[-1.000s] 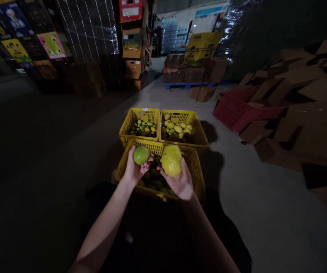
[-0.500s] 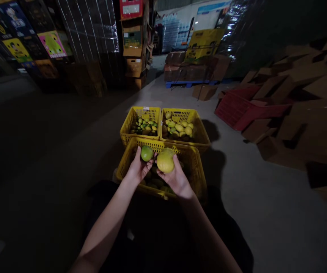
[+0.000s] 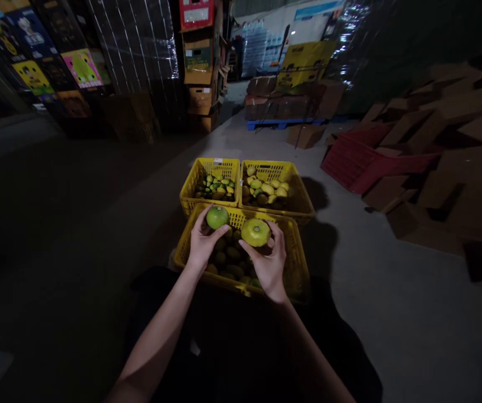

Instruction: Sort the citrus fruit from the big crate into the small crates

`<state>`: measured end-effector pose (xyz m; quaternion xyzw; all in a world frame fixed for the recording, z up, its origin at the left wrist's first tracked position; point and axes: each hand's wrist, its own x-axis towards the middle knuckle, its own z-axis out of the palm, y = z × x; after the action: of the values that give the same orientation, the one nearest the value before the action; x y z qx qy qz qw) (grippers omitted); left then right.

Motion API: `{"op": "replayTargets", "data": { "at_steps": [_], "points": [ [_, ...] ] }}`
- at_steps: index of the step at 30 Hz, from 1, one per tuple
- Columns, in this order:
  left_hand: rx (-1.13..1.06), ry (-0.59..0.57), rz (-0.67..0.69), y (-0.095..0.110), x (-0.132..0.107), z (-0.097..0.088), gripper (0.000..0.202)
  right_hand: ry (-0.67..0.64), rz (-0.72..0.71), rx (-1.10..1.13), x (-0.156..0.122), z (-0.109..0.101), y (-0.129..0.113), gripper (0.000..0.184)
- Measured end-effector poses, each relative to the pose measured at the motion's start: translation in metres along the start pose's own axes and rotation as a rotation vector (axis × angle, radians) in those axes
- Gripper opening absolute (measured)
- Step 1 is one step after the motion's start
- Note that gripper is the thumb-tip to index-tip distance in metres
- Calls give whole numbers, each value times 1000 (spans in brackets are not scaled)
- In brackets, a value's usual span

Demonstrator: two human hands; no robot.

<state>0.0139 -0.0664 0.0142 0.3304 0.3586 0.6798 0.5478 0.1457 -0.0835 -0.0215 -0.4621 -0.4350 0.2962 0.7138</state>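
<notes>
My left hand (image 3: 203, 238) is closed around a round green citrus fruit (image 3: 217, 217), thumb on its near side. In my right hand (image 3: 269, 258) is a larger yellow lemon (image 3: 256, 232), its stem end facing me. Both fruits are held apart above the front yellow crate (image 3: 297, 254), where several darker fruits (image 3: 233, 254) lie in shadow. Behind it, the back left yellow crate (image 3: 187, 187) holds small green and yellow fruits (image 3: 217, 187). Larger yellow lemons (image 3: 268, 189) lie in the back right yellow crate (image 3: 303, 196).
A red crate (image 3: 360, 162) lies tilted at the right among heaped cardboard boxes (image 3: 446, 184). Stacked cartons (image 3: 201, 61) and a blue pallet (image 3: 280, 124) with goods stand farther back. Printed fruit boxes (image 3: 33, 33) are piled at the left.
Both fruits have been turned in my fingers and moved apart; the lemon now shows its stem end. The view has shifted slightly.
</notes>
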Motion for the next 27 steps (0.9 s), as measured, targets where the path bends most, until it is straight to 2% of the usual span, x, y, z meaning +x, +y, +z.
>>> {"op": "replayTargets", "data": {
  "at_steps": [3,6,9,13,15,20,24,27],
  "points": [
    [64,-31,14,4,-5,3,62,12,-35,-1,-1,0,-1,61],
    [97,-91,43,0,-6,4,61,69,3,102,-2,2,-3,66],
    [42,-95,38,-6,-5,1,46,67,93,168,0,2,-6,59],
    [-140,-141,-172,-5,-1,-6,22,-91,310,419,3,-1,-13,25],
    [-210,-143,-287,-3,0,-8,17,-145,420,545,4,-2,-16,15],
    [-329,-97,-493,0,4,-6,28,-146,540,646,6,-5,-12,19],
    [-288,-53,-584,1,6,-4,38,-143,698,675,7,-5,-9,20],
    [-244,-29,-645,2,7,-3,41,-111,760,640,8,-4,-11,23]
  ]
}}
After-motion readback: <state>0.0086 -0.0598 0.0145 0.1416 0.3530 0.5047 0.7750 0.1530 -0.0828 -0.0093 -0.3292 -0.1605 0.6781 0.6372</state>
